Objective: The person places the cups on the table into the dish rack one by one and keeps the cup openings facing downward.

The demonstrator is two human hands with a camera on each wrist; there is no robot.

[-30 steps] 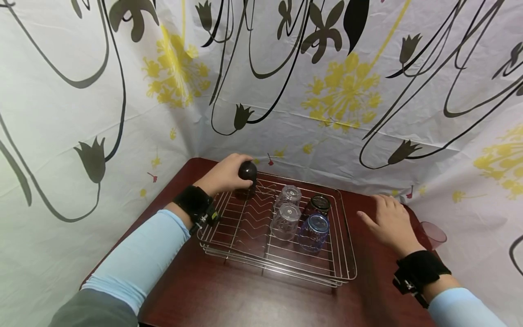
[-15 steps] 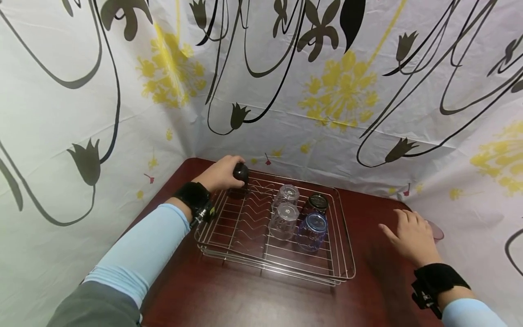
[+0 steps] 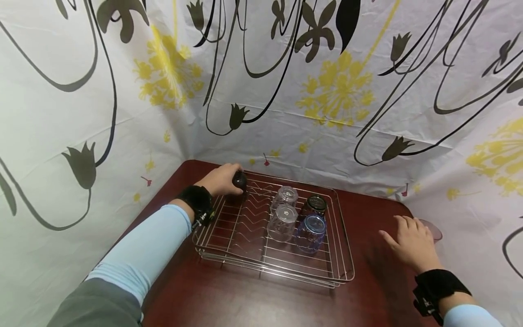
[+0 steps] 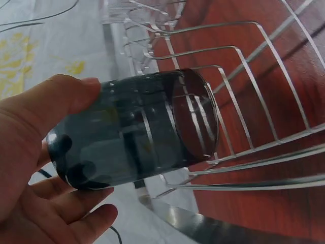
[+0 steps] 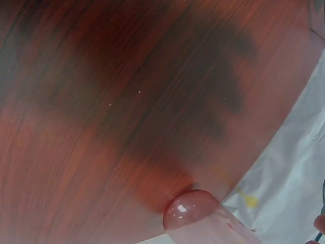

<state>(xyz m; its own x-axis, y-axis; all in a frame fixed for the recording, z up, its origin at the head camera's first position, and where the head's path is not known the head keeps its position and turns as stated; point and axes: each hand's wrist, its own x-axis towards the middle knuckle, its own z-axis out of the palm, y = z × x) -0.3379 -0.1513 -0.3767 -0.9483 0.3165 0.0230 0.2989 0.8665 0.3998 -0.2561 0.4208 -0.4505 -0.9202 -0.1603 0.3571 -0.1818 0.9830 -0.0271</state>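
In the head view, my left hand (image 3: 222, 179) grips a dark tinted drinking glass (image 3: 239, 180) at the back left corner of a wire dish rack (image 3: 282, 271). The glass is upside down, base up. In the left wrist view its open rim is by the rack's wires; whether it rests on them I cannot tell. The thumb lies on one side, fingers on the other. My right hand (image 3: 414, 243) is above the right part of the table with fingers relaxed, holding nothing. A pink glass (image 3: 432, 229) is just beyond it, partly hidden by the fingers.
Two clear glasses (image 3: 283, 222), a second dark glass (image 3: 314, 206) and a blue glass (image 3: 311, 234) are upside down in the rack's right half. The dark red table (image 3: 241, 299) bears the rack. A patterned sheet (image 3: 261, 100) hangs around the table's back and sides.
My left hand has moved slightly left and lowered the dark glass at the rack's corner. My right hand has moved right, towards the pink glass.
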